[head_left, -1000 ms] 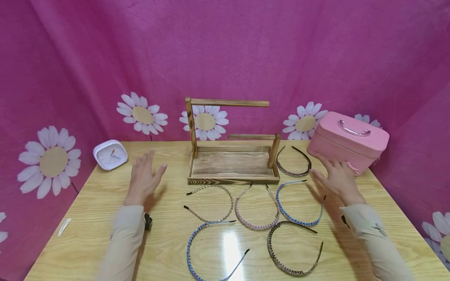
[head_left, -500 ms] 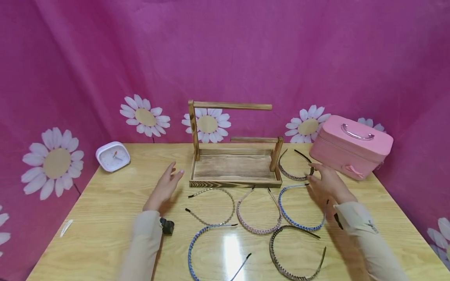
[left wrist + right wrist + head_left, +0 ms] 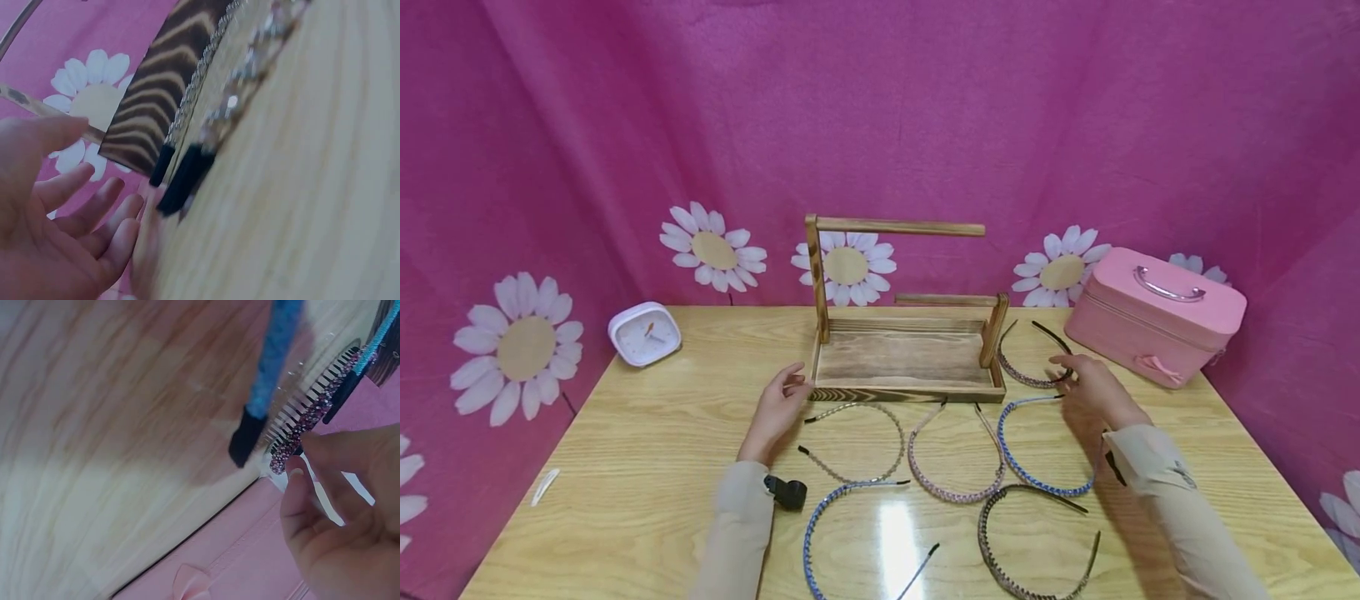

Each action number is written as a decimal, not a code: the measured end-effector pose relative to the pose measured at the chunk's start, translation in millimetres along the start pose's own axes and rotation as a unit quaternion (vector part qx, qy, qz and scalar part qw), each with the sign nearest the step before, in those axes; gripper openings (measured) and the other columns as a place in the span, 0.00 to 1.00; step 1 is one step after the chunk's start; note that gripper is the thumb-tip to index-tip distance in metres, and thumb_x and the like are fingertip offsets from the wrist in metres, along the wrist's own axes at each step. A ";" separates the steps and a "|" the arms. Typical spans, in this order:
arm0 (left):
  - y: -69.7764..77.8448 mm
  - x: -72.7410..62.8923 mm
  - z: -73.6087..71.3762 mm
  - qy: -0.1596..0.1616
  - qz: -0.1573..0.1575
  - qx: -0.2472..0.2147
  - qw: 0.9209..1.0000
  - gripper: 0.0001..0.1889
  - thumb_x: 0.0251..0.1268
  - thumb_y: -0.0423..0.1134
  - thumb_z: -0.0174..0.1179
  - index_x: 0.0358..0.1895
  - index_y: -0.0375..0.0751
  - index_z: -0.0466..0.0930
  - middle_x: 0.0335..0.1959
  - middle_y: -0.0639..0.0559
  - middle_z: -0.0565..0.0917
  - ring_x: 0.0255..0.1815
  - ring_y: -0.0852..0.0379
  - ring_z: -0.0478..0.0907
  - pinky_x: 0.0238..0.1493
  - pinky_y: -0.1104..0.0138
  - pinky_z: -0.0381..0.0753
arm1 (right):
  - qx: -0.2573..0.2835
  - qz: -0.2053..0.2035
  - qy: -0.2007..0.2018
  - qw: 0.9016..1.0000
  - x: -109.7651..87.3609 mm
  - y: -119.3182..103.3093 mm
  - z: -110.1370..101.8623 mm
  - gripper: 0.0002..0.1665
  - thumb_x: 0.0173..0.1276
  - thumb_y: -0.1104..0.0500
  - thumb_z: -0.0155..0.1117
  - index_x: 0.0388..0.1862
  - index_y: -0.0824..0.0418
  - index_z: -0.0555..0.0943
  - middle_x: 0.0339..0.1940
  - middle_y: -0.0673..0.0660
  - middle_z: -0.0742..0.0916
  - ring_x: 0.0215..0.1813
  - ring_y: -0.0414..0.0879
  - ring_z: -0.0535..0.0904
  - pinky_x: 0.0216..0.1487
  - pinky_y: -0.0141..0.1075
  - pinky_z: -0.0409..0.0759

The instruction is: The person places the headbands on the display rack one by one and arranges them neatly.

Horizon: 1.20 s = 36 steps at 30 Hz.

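A wooden rack (image 3: 910,395) with two bars over a shallow tray stands at the middle back. At its front left corner is my left hand (image 3: 775,417), fingers loosely bent; I cannot tell whether they touch the wood. Two dark tips of a beaded headband (image 3: 187,178) lie near those fingers in the left wrist view. Right of the rack, my right hand (image 3: 1097,390) pinches the side of a dark headband (image 3: 1026,382) between thumb and finger. In the right wrist view its sparkly, toothed band (image 3: 309,415) runs to the fingertips (image 3: 295,478).
Several headbands lie in front: a pink one (image 3: 958,497), two blue ones (image 3: 1037,482) (image 3: 808,533) and another dark one (image 3: 988,550). A pink case (image 3: 1150,321) stands back right. A white clock (image 3: 646,335) and a white hair clip (image 3: 545,487) are left.
My left hand has moved right to the rack's left corner. My right hand has come from in front of the pink case, leftward to the dark headband, and now pinches it.
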<state>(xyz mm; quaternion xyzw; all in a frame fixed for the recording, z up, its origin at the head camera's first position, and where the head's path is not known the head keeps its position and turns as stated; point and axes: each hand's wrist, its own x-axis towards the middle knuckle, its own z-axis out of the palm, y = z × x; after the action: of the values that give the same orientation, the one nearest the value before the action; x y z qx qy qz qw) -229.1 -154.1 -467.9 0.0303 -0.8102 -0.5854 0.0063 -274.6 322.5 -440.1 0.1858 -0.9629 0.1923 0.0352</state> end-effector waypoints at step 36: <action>-11.7 2.0 8.5 0.033 -0.001 -0.002 0.999 0.22 0.71 0.33 0.54 0.65 0.28 0.70 0.56 0.33 0.73 0.57 0.42 0.72 0.58 0.61 0.69 | 0.003 -0.051 0.129 0.990 -5.6 -24.2 -10.0 0.14 0.58 0.73 0.63 0.45 0.72 0.83 0.39 0.69 0.86 0.41 0.62 0.81 0.41 0.55 0.78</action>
<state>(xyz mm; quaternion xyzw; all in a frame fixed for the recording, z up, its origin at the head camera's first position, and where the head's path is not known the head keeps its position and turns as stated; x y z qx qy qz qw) -230.9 -149.8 -481.7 0.0502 -0.8083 -0.5857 0.0326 -260.5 307.6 -423.0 0.2085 -0.9391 0.2152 0.1683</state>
